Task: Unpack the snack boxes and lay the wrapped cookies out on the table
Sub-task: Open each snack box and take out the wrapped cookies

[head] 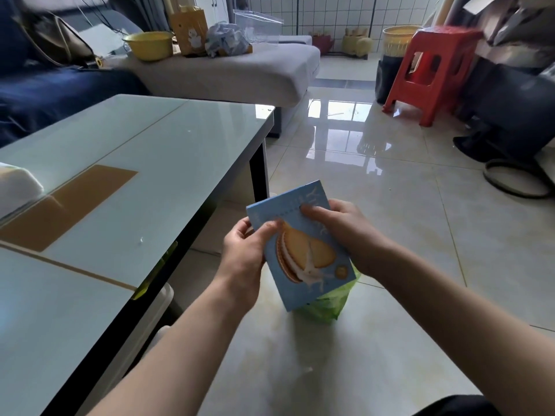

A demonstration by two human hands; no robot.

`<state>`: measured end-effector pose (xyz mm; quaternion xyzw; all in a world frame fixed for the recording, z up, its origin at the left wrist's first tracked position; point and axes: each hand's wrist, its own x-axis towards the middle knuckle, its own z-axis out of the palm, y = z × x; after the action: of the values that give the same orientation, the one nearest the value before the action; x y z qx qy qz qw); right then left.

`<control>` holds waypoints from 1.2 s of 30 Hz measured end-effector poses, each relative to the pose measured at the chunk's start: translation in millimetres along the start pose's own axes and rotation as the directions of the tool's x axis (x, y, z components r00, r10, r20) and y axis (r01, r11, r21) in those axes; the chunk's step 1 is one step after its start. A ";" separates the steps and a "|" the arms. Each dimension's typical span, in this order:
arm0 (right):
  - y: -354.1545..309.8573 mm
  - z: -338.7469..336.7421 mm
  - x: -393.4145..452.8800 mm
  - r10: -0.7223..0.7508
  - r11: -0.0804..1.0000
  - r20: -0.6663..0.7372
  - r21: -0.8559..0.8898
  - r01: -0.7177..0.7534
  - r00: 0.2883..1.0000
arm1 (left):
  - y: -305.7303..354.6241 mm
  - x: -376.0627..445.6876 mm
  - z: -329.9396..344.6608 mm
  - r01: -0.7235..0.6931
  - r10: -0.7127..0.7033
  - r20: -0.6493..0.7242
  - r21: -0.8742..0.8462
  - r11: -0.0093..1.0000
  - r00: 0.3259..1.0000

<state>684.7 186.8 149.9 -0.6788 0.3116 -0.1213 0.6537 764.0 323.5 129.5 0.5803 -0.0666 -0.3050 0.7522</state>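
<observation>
I hold a blue snack box, printed with a cream sandwich cookie, in the air above the tiled floor, right of the table. My left hand grips its left edge, thumb on the front face. My right hand grips the right side, thumb pressed near the top of the front. The box looks closed. Under it on the floor lies a green plastic bag, partly hidden by the box. The glass-topped table stretches to the left. No wrapped cookies are visible.
A white object sits at the table's left edge. A grey sofa behind carries a yellow bowl and bags. A red plastic stool stands on the floor at the back right. White bins sit under the table.
</observation>
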 end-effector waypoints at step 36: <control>0.6 7.1 -7.4 -0.522 0.637 0.009 -0.661 0.397 0.853 | 5.6 2.5 -9.4 -0.289 0.241 0.159 0.505 0.814 0.957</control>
<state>682.9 196.9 150.3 -0.9024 0.2083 -0.2321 0.2972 772.3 330.8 131.1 0.7339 -0.2599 -0.1925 0.5974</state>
